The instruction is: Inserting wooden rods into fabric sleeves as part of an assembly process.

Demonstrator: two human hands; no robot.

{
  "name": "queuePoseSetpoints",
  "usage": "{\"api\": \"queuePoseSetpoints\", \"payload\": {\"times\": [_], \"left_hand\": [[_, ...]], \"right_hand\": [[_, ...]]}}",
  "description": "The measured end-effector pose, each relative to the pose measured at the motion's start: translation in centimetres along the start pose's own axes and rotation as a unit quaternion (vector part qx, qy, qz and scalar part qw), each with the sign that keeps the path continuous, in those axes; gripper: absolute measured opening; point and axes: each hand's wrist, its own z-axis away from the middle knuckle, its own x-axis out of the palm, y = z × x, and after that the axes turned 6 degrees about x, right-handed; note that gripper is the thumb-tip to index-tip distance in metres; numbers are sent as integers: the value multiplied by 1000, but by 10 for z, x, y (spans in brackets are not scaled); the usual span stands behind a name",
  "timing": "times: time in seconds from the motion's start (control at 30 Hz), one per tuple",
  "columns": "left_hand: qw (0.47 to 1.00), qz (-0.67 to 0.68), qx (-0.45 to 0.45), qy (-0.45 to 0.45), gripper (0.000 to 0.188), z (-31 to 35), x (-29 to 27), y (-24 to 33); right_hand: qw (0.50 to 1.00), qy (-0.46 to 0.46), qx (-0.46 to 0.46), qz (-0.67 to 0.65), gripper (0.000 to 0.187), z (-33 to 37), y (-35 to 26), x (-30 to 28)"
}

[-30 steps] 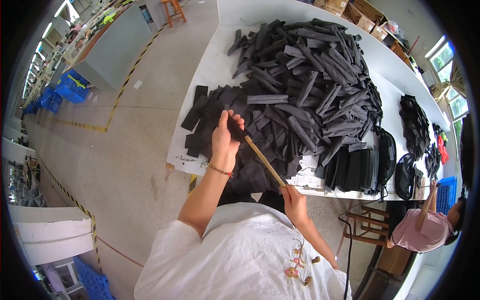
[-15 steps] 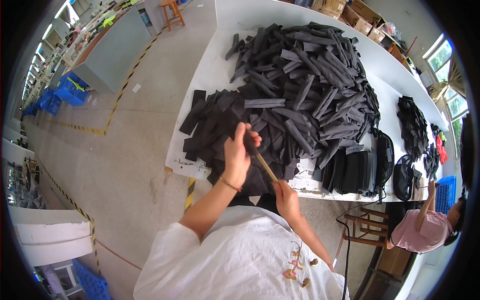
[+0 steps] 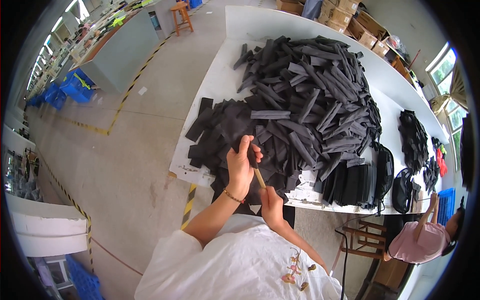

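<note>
My left hand (image 3: 241,167) is closed around a narrow black fabric piece (image 3: 253,159), whose wider end seems to stick out past the fingers over the table. A thin light-wood stick (image 3: 259,179) runs into the near end of that fabric. My right hand (image 3: 271,204) grips the stick's lower part close to my body, with its fingers wrapped round it. How far the stick reaches inside the cloth is hidden. Just beyond my hands lie loose flat black fabric pieces (image 3: 210,127), and behind them rises a large heap of dark grey fabric strips (image 3: 320,80).
The white table (image 3: 212,75) has a raised back panel. To the right stand a row of black fabric pieces (image 3: 347,185) and black bags (image 3: 384,172). A wooden stool (image 3: 365,237) and a seated person in pink (image 3: 420,240) are at the far right. A dark cable (image 3: 345,260) hangs nearby.
My right hand has moved up the stick toward my left hand, and less bare wood shows between them. More black fabric stands out beyond my left hand. The whole view has shifted slightly.
</note>
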Motion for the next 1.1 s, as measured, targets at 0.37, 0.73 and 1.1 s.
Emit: {"api": "queuePoseSetpoints", "payload": {"times": [0.37,0.73,1.1], "left_hand": [[997,21,-57,-52,27,21,4,-14],[995,-93,33,-9,26,-10,15,21],[999,28,-17,3,27,-30,12,5]], "right_hand": [[997,60,-34,-30,11,-9,-2,9],[999,-50,0,15,8,31,23,-22],[987,-59,61,133,12,93,20,-110]]}}
